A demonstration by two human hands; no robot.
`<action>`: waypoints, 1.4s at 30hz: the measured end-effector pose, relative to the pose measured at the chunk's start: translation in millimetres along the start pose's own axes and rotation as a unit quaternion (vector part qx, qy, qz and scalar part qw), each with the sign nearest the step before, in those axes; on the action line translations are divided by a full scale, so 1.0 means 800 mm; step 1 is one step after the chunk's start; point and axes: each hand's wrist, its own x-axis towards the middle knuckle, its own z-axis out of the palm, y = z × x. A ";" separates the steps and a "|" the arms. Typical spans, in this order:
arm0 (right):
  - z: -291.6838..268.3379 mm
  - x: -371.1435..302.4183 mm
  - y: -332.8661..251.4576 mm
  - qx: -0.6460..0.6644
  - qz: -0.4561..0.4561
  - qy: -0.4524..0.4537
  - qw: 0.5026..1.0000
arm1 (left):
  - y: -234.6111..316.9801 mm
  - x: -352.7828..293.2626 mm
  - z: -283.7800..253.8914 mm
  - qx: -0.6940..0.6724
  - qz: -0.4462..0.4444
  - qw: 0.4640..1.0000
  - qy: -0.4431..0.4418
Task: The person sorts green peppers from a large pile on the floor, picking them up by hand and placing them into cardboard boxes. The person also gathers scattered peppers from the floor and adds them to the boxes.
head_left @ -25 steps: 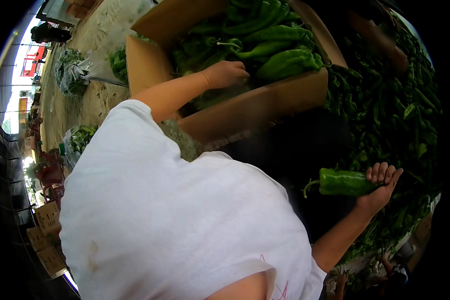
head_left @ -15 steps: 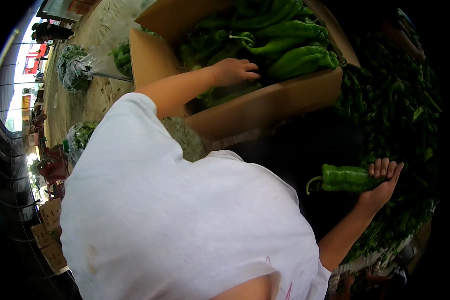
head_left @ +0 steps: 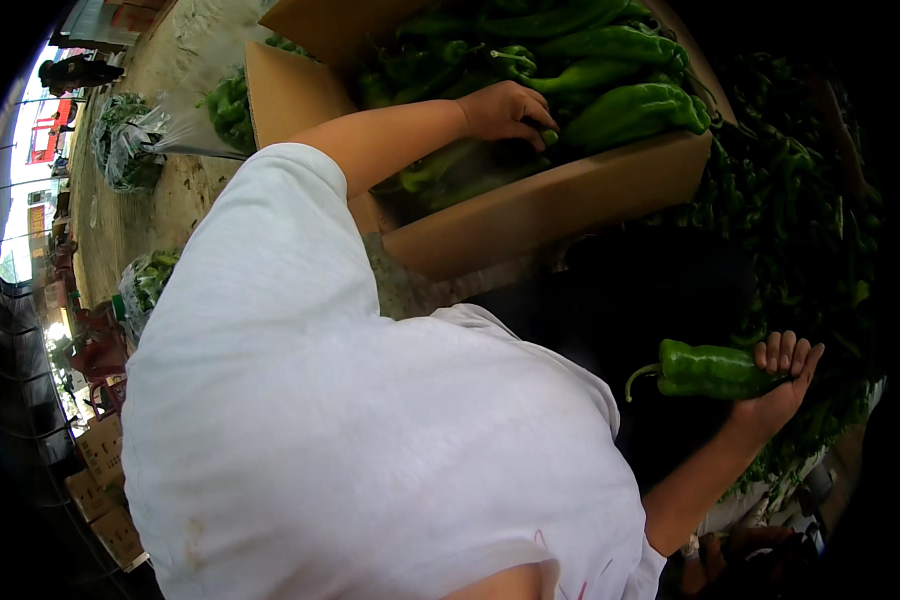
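My left hand (head_left: 502,108) is inside a cardboard box (head_left: 570,200) of long green peppers (head_left: 638,115). Its fingers are curled and pinch a bit of green, which looks like the end of a pepper mostly hidden under the hand. Off to the right, my right hand (head_left: 788,378) grips one large green pepper (head_left: 712,371) by its tip end. That pepper lies sideways in the air, its curved stem pointing left, away from the palm.
A large heap of green peppers (head_left: 775,200) spreads along the dark right side. Clear plastic bags of green produce (head_left: 130,140) stand on the floor to the left. Stacked cartons (head_left: 100,480) sit at lower left, and a distant person (head_left: 80,72) shows at upper left.
My left hand has moved slightly right and up, and its fingers have curled in on something green. My right hand still holds its pepper, a little farther right and lower in view.
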 end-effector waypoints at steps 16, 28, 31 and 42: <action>0.091 0.015 0.057 0.010 0.021 -0.029 0.999 | 0.049 -0.027 0.036 0.210 -0.036 0.975 -0.059; 0.153 0.048 0.153 0.000 -0.004 -0.041 0.999 | 0.145 -0.108 -0.003 0.117 -0.210 0.971 -0.023; 0.104 0.063 0.105 -0.034 -0.028 -0.040 0.998 | 0.113 -0.140 0.009 0.304 -0.260 0.908 -0.124; -0.159 0.048 -0.058 -0.293 -0.140 0.204 0.924 | 0.182 0.083 -0.035 0.103 0.005 0.995 0.002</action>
